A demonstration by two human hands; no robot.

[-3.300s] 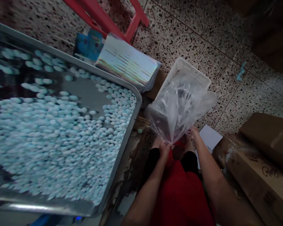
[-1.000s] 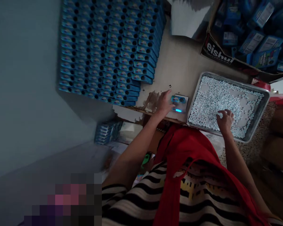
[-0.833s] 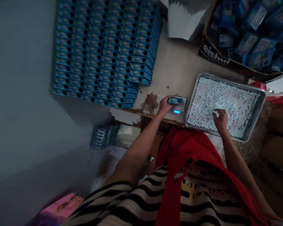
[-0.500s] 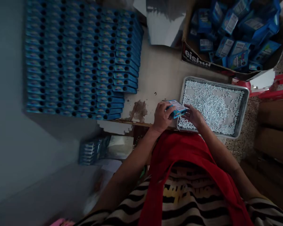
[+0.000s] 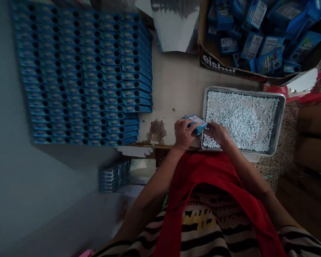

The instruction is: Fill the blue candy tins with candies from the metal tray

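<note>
My left hand is wrapped round a small blue candy box, its white printed label facing up. It holds the box just above the table's front edge, left of the tray. My right hand is at the box's right end, fingers bent together against it. White specks show by these fingertips, but what they pinch is hidden. Beneath and beyond the right hand lies a metal tray spread with small white candies.
Rows of stacked blue boxes cover the table's left side. At the back right, a cardboard carton holds loose blue boxes. A silvery bag stands beside it. More blue packs sit below table level. Brown cartons stand at right.
My right hand's fingers, spread beside the box end before, have drawn together against it. The left hand keeps its hold on the box. The whole view has shifted slightly.
</note>
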